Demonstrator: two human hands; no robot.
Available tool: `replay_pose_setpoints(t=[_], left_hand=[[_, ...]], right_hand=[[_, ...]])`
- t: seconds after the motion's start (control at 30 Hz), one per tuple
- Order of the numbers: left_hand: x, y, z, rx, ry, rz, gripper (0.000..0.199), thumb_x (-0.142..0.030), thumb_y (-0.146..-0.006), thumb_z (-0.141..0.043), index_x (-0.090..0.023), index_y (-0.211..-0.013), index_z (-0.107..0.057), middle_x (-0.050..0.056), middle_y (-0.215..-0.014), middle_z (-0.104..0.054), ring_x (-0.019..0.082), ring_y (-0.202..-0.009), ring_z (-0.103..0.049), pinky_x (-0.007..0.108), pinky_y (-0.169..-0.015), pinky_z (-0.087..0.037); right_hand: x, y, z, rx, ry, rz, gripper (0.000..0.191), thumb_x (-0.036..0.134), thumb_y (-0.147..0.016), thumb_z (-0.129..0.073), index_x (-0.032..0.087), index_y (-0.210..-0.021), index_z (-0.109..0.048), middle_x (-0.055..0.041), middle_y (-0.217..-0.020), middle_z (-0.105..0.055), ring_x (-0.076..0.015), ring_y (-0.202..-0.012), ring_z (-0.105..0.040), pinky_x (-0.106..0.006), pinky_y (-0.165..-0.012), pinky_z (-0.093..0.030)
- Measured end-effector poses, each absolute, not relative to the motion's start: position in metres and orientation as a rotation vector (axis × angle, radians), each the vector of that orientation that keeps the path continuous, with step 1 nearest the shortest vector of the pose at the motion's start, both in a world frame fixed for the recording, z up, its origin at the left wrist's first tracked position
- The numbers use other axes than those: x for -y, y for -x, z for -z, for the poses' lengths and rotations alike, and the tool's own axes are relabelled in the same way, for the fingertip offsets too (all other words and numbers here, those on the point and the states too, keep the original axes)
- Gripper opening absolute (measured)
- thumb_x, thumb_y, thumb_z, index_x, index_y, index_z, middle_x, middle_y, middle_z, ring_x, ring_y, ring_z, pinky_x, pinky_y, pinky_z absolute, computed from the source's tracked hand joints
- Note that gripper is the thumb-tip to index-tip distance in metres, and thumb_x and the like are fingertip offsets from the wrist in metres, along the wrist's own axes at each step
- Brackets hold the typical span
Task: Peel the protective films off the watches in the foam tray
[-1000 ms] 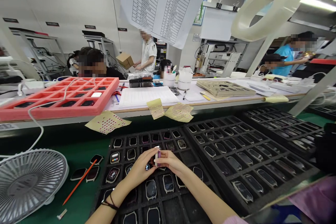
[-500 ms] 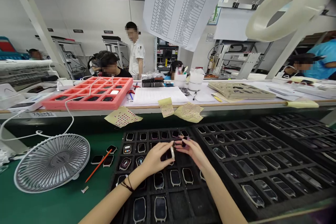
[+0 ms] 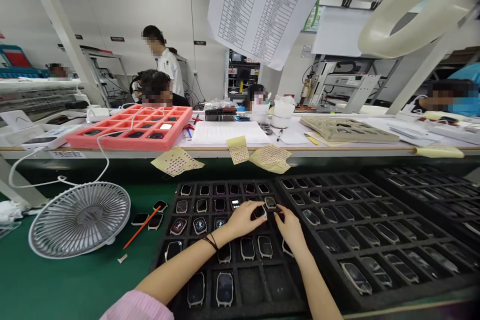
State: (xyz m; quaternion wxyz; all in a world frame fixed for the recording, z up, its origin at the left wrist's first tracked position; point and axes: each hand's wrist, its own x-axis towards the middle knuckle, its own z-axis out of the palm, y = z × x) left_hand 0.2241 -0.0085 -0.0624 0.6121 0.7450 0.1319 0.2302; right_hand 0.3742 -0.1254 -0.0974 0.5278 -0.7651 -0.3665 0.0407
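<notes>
**Bright, even light; edges bowed**

The workshop is lit evenly from overhead, and only faint shadows are cast. Glare is caught on the watch bodies (image 3: 356,278) at lower right, and the white post (image 3: 62,32) at upper left is bent by wide-angle distortion.

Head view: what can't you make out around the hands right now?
Watch: its face is covered by the fingers of the left hand.
Tray: slots under the right hand are hidden by that hand.
Sheet: hanging overhead, print too small to read.
Far tray: cut off by the right edge.
</notes>
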Motion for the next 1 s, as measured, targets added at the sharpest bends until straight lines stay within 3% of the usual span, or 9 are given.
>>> replay_pose_setpoints(t=[0.2,0.43,0.77,0.87,1.0], left_hand=[[0.006,-0.228,0.07,-0.359,-1.197,-0.385,0.054,-0.051,-0.081,-0.062,-0.022,-0.126,-0.054,0.009,-0.108,-0.066,0.021,-0.095,-0.065,0.04,-0.09,-0.048],[0.014,-0.225,0.069,-0.326,-0.779,-0.289,0.041,-0.047,-0.085,-0.059,-0.024,-0.12,-0.058,0.003,-0.095,-0.068,0.015,-0.094,-0.065,0.032,-0.094,-0.046],[0.019,-0.216,0.061,-0.276,-0.575,-0.196,0.031,-0.034,-0.088,-0.059,-0.022,-0.117,-0.061,0.004,-0.094,-0.069,0.016,-0.095,-0.064,0.035,-0.097,-0.04],[0.022,-0.216,0.06,-0.259,-0.475,-0.193,0.025,-0.033,-0.09,-0.058,-0.02,-0.111,-0.063,0.003,-0.091,-0.07,0.015,-0.092,-0.065,0.032,-0.094,-0.041],[0.026,-0.216,0.058,-0.264,-0.427,-0.222,0.023,-0.036,-0.091,-0.055,-0.017,-0.099,-0.065,0.001,-0.078,-0.068,0.012,-0.077,-0.064,0.027,-0.086,-0.043]], right_hand=[[0.127,-0.35,0.073,1.231,1.582,0.228,0.024,0.03,-0.087,-0.053,0.023,-0.105,-0.067,-0.0105,-0.104,-0.068,-0.0253,-0.102,-0.062,-0.047,-0.094,-0.047],[0.12,-0.337,0.076,1.439,1.438,0.226,0.026,0.022,-0.084,-0.06,0.026,-0.108,-0.069,-0.0072,-0.111,-0.071,-0.0238,-0.104,-0.065,-0.048,-0.097,-0.048],[0.125,-0.336,0.075,1.375,1.38,0.327,0.03,0.015,-0.087,-0.054,0.027,-0.11,-0.069,-0.0063,-0.105,-0.073,-0.0232,-0.098,-0.068,-0.041,-0.087,-0.057],[0.124,-0.333,0.076,1.444,1.371,0.463,0.037,0.01,-0.088,-0.051,0.027,-0.118,-0.065,-0.0066,-0.11,-0.071,-0.0229,-0.103,-0.067,-0.041,-0.089,-0.056],[0.121,-0.322,0.07,1.583,1.391,0.626,0.05,0.007,-0.089,-0.048,0.023,-0.136,-0.047,-0.01,-0.123,-0.064,-0.024,-0.114,-0.06,-0.047,-0.096,-0.052]])
